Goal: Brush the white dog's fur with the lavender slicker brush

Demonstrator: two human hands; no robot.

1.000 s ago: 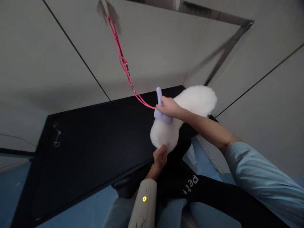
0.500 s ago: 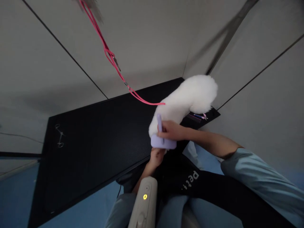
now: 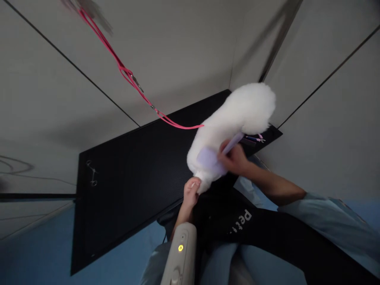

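Note:
A white fluffy dog (image 3: 225, 114) is on a black table (image 3: 133, 182), with a pink lead (image 3: 175, 122) reaching its body. My right hand (image 3: 234, 156) is closed round the handle of a lilac slicker brush (image 3: 208, 157), whose head lies against the fur on the dog's near end. The brush is blurred by motion. Just below it, my left hand (image 3: 191, 190) grips a furry limb, apparently a leg (image 3: 204, 180), at the table's near edge. The dog's face cannot be made out.
Scissors (image 3: 92, 173) lie at the table's left end. Small clippers with blue and pink handles (image 3: 257, 138) and a dark comb-like item lie on the right. A whitish device with a yellow light (image 3: 181, 253) is close below me. Grey walls stand behind.
The brush has moved up and right, its handle now tilted to the right. My left hand and the held limb show more clearly. The view has shifted slightly.

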